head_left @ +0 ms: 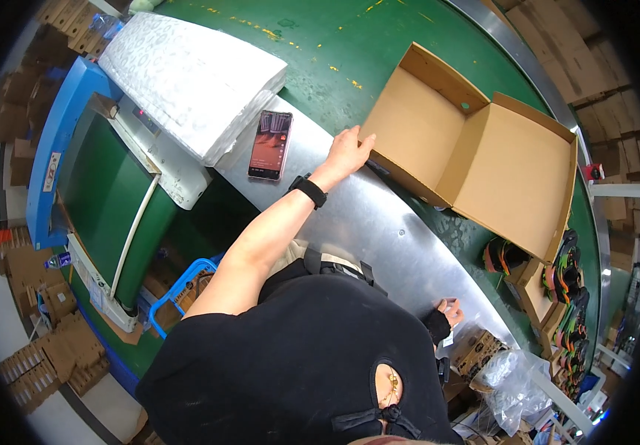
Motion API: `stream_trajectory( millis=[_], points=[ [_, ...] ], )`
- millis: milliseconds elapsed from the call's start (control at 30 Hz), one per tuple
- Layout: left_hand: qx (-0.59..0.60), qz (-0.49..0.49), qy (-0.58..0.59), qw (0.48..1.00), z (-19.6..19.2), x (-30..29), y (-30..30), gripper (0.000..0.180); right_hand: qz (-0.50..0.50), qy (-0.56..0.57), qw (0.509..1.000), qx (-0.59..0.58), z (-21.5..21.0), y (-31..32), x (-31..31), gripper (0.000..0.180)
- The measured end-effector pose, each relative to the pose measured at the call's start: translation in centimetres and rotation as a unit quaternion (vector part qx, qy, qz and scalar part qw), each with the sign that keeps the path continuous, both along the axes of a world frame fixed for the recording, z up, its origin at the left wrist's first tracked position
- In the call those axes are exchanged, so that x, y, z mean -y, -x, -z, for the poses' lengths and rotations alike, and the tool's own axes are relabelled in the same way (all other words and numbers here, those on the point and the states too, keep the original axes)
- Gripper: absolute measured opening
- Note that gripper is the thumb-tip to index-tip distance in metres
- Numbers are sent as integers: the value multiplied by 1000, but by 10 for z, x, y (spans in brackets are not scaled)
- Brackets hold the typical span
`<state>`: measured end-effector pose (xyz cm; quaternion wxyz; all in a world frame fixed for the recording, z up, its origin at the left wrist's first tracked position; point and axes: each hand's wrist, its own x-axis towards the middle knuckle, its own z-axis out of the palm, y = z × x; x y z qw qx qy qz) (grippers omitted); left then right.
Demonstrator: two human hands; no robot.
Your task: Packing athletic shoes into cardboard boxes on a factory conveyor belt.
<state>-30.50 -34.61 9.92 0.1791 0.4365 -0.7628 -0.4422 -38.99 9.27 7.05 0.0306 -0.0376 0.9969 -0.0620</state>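
Note:
An open cardboard box lies tilted on the green belt, its lid folded out to the right and its inside bare. My left hand reaches to the box's near left corner, fingers and thumb closed on its edge. A black band circles that wrist. Low on the right, my right hand is by the metal ledge, fingers curled. Something small and pale shows near those fingers, too small to name. A phone with a lit screen rests on the ledge, left of my left hand.
A white wrapped block stands at the upper left beside a blue-framed machine. Several dark shoe-like items with bright edges line the belt at right. A clear plastic bag and a blue basket sit near my body.

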Motion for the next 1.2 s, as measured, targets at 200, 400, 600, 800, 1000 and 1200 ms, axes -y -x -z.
stream_trajectory(
  millis=[200,400,600,800,1000,1200],
  points=[
    [-89,5,-122,989,-17,18,-40,47,-100,66,992,-23,14,6,-22,30],
    [-61,-180,220,957,-36,147,-154,24,-286,286,893,-196,-87,6,96,22],
    [246,-160,294,910,-16,206,-242,46,-413,355,813,-204,-119,56,244,39],
    [358,-104,173,911,-45,179,-216,81,-591,2,805,53,-71,78,293,42],
    [345,-132,278,887,-20,177,-235,43,-597,-30,791,131,-76,96,339,30],
    [196,-158,435,865,-43,195,-220,18,-599,19,795,92,-82,108,320,29]
  ],
)
